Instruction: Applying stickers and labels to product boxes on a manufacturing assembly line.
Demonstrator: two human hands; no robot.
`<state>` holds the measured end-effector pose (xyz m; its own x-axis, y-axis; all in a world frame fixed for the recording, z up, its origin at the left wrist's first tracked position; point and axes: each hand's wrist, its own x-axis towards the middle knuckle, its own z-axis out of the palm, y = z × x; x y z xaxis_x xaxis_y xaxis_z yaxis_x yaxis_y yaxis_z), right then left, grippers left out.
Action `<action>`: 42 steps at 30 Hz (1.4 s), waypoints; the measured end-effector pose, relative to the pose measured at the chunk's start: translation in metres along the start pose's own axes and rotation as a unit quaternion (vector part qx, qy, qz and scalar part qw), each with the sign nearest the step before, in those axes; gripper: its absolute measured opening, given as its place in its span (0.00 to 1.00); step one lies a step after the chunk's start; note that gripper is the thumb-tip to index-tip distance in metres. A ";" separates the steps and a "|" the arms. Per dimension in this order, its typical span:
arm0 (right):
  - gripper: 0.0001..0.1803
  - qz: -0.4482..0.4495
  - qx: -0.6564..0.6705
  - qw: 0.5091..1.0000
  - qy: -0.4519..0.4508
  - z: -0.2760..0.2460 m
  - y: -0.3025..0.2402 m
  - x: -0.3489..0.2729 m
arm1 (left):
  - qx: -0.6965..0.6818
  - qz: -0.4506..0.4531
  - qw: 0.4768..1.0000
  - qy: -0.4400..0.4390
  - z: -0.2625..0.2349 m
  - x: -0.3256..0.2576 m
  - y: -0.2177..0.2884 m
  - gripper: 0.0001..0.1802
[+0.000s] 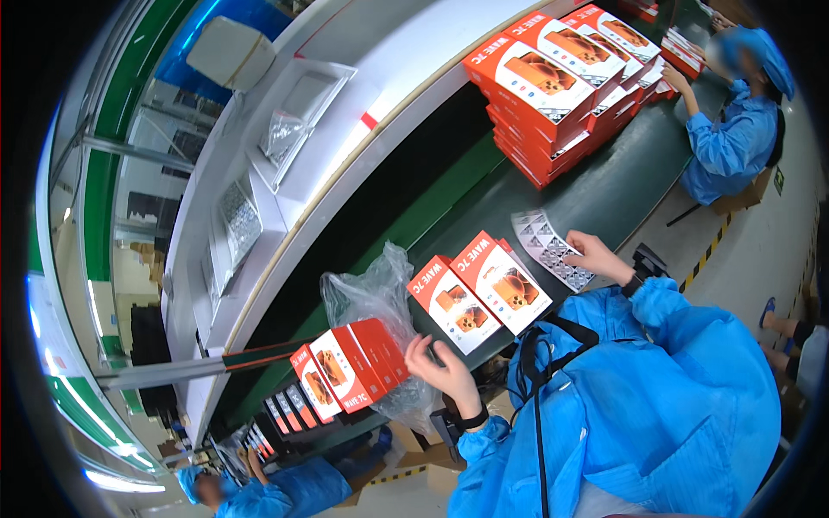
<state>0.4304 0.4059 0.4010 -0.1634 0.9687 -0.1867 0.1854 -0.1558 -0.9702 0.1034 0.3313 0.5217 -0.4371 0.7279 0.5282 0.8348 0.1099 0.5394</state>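
Note:
My right hand point(598, 257) has its thumb and fingers closed at the edge of a sheet of stickers point(542, 235) with a black-and-white triangle pattern. Left of the sheet, two red-and-white product boxes point(509, 285) lie side by side with their printed fronts up. My left hand point(446, 373) is held palm up, its fingers loosely bent and apart, with nothing in it. It is just below the left of these two boxes and beside a group of red boxes point(367, 358). Crumpled clear plastic point(367, 289) lies behind that group.
A tall pile of red-and-white boxes point(553, 95) stands farther along the dark green belt point(596, 186). A white shelf point(380, 73) with trays point(304, 108) runs along the far side. Co-workers in blue point(734, 142) sit at the upper right and lower left.

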 end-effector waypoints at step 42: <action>0.07 -0.125 -0.084 0.945 -0.289 0.101 -0.175 -0.017 | -0.231 -0.191 0.947 -0.116 -0.024 -0.051 0.081 0.20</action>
<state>0.3029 0.3967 0.5582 -0.7159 0.6960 -0.0547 0.2137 0.1439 -0.9662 0.1852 0.2866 0.5540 -0.5478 0.8296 0.1076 0.3712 0.1257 0.9200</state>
